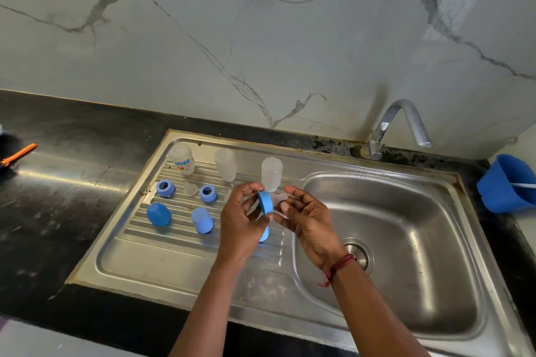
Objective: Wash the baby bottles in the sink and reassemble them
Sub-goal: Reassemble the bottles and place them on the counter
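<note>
Over the ribbed drainboard (179,243), my left hand (240,226) pinches a blue screw ring (265,202) held on edge. My right hand (310,217) pinches a clear silicone teat (280,199) against that ring. Three clear bottle bodies (182,158) (225,164) (271,173) stand upside down at the back of the drainboard. Two more blue rings (165,188) (208,193), a loose clear teat (190,189) and two blue caps (158,214) (202,220) lie on the ribs. A third blue cap (264,235) shows partly below my left hand.
The steel sink basin (406,240) with its drain (359,252) lies to the right, under a chrome tap (406,124). A blue bucket (506,184) stands at the far right. An orange-handled tool (18,153) lies on the black counter (58,211) at left.
</note>
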Tool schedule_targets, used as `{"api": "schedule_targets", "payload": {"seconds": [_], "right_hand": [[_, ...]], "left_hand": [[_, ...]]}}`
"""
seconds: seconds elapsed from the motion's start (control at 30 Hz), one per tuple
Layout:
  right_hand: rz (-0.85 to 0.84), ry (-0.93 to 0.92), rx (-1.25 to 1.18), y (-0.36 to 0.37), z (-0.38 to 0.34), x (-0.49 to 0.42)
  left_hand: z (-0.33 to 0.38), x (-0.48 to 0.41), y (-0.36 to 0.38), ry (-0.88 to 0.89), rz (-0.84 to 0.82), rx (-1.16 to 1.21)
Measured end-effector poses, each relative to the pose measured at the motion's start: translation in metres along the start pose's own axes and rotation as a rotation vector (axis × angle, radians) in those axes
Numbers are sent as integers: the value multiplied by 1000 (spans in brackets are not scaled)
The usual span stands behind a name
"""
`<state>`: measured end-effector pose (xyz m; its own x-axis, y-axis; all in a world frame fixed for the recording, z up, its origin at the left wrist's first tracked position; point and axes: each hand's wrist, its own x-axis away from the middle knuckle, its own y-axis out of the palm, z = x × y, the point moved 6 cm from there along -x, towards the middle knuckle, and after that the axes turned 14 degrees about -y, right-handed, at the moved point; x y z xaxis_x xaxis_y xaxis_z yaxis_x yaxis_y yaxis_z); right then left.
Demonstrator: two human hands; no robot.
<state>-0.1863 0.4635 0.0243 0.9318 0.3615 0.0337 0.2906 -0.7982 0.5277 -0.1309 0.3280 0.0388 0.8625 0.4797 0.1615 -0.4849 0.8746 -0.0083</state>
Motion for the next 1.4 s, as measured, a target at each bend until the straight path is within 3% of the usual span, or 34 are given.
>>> {"api": "schedule_targets", "payload": {"seconds": [0.23, 0.53, 0.8, 1.17, 1.4], "right_hand": [[-108, 84, 173, 0, 6, -14], [-140, 83, 204, -5, 8, -38], [-42, -112, 551, 0, -4, -42], [-13, -94, 800, 16, 9, -49], [-62, -139, 888, 33, 15, -60]], "left_hand": [[17, 6, 17, 113, 25, -184], [10, 2, 6, -64, 140, -203], [23, -31, -52, -45, 378, -143], [16, -91, -141, -241, 555, -283], [19, -157, -174, -258, 499, -595]]}}
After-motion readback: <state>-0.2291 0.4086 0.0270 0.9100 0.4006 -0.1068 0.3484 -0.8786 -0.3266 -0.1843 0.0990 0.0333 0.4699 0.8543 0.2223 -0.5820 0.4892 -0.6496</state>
